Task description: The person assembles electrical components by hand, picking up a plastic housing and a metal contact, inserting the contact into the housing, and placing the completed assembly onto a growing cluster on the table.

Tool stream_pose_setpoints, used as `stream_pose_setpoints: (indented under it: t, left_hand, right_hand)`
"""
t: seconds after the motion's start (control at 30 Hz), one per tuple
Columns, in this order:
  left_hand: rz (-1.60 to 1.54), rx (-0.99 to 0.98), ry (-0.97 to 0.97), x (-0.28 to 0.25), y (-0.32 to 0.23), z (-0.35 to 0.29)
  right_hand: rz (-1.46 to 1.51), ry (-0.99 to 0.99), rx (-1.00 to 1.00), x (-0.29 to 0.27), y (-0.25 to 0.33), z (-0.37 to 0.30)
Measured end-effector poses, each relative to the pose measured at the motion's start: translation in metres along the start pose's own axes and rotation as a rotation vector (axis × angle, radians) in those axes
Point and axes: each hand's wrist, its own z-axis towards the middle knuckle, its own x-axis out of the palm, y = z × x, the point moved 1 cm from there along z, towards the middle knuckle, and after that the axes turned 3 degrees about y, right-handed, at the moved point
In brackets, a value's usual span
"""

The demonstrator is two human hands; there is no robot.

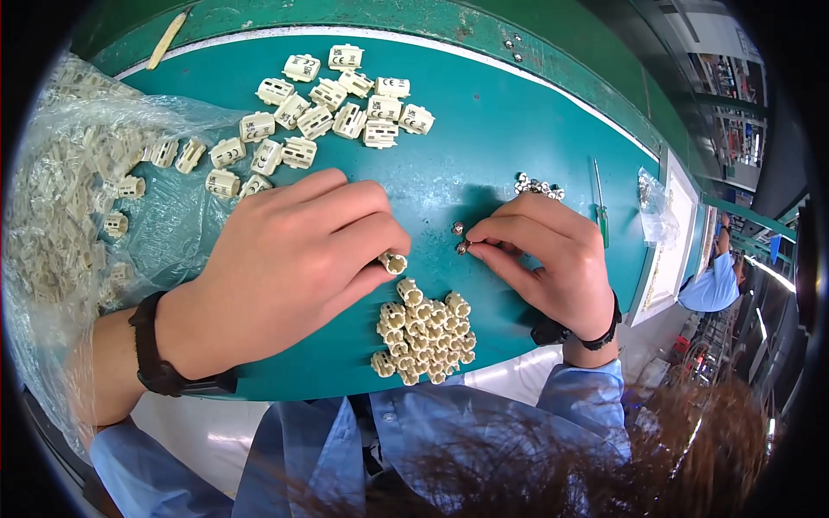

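My left hand (294, 259) is closed around a cream plastic cylindrical housing (394, 262), with its open end pointing right. My right hand (544, 250) pinches a small shiny metal part (463, 248) between thumb and forefinger, over the green mat. Another such metal piece (458, 228) lies just beyond those fingertips. Behind the right hand sits a small pile of metal parts (537, 186), partly hidden by it. Between my hands and nearer to me, a cluster of cream housings (423, 337) stands packed together, open ends up.
Loose cream housings (332, 95) lie scattered at the back left. A clear plastic bag (78, 173) full of housings covers the left side. A green-handled screwdriver (601, 207) and a small clear bag (658, 207) lie at right. Another person (712, 281) is at far right.
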Motion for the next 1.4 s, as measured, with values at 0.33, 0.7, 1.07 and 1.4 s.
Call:
stream_pose_setpoints:
  t: [0.33, 0.7, 1.07, 1.4]
  left_hand:
    - [0.027, -0.024, -0.067, 0.013, -0.005, 0.004]
    - [0.051, -0.008, -0.099, 0.015, -0.002, 0.004]
    - [0.067, -0.013, -0.061, 0.012, -0.004, 0.005]
    - [0.058, 0.0, -0.008, 0.007, -0.003, 0.004]
  right_hand:
    - [0.057, -0.05, -0.092, 0.007, 0.034, 0.014]
    - [0.002, -0.063, -0.153, 0.02, 0.034, 0.017]
    - [-0.009, -0.093, -0.226, 0.022, 0.032, 0.018]
    - [0.077, -0.036, -0.035, -0.002, 0.023, 0.017]
